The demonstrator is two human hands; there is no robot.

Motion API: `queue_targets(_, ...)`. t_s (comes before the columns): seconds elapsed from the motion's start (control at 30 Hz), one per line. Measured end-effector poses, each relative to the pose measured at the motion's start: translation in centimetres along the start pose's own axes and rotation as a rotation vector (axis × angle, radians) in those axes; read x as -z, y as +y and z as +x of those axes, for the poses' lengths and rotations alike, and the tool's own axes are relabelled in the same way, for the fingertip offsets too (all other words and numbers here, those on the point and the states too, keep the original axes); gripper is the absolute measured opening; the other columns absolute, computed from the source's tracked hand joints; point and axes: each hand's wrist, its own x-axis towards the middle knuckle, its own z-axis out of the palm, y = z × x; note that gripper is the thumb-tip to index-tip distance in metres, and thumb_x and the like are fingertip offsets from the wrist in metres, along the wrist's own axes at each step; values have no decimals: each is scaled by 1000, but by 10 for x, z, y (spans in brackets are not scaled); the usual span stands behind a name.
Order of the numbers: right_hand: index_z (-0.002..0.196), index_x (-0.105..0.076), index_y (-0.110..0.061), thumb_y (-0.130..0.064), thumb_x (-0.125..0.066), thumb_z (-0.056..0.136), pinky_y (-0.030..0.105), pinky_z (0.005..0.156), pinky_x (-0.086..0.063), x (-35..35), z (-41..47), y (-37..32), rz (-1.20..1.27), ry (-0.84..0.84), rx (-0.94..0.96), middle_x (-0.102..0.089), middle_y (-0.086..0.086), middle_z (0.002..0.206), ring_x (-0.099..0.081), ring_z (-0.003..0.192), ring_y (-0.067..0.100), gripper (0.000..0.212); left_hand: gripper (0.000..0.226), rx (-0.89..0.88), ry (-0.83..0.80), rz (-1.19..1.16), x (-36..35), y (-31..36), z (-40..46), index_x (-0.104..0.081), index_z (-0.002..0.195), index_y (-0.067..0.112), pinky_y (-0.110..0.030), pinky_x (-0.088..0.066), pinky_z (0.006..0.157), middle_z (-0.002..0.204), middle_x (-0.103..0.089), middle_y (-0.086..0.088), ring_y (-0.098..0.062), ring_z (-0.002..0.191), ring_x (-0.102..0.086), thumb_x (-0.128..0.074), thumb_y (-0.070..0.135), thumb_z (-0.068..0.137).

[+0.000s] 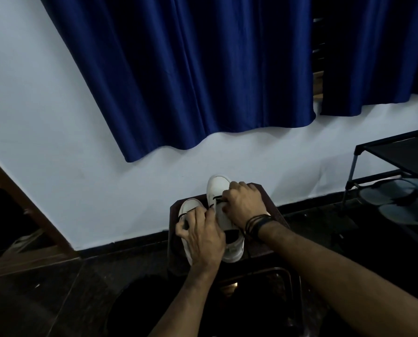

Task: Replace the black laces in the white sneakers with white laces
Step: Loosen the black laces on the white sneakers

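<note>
Two white sneakers stand side by side on a small dark stool (273,216), toes toward the wall. My left hand (202,235) lies over the left sneaker (189,207) and its fingers pinch a black lace (188,211) near the toe. My right hand (243,204) covers the middle of the right sneaker (219,184) and its curled fingers hold that shoe's black lace (218,198). Dark cords and a band circle my right wrist. No white laces are in view.
A white wall with a dark skirting stands right behind the stool, under a blue curtain (191,76). A black shoe rack (397,171) with grey sandals (397,198) sits at the right. A dark round object and a dark frame lie on the floor below my arms.
</note>
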Motion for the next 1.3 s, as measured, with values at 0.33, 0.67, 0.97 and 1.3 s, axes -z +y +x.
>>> queue_targets(0.33,76,-65,-31,-31,-68,77,36,81,-54,-3,-17,10,680,27,-539,-71,-2,85,-67,87,24,3,20,147,-41,6,-1,2,-3,-67,88,24,-50,-35,89,92,-60,3,-24,97,-56,-47,24,87)
queue_targets(0.67,80,-78,-20,-41,-72,84,28,90,-50,0,-12,25,809,-203,-628,-75,2,87,-67,92,17,22,16,106,-24,16,-5,-1,-5,-67,88,24,-48,-31,89,91,-59,4,-24,96,-55,-54,18,80)
queue_targets(0.97,101,-70,-15,-44,-68,59,39,88,-57,13,15,13,548,-360,-698,-68,10,110,-67,99,27,52,19,56,62,29,-5,0,-6,-70,93,25,-47,-30,88,89,-60,4,-22,95,-53,-53,20,84)
queue_targets(1.3,78,-67,-23,-32,-67,88,23,79,-44,2,-18,17,808,-222,-546,-70,-1,90,-65,93,17,13,24,72,35,22,-5,-3,-8,-69,95,24,-49,-34,87,90,-59,4,-23,95,-53,-48,19,83)
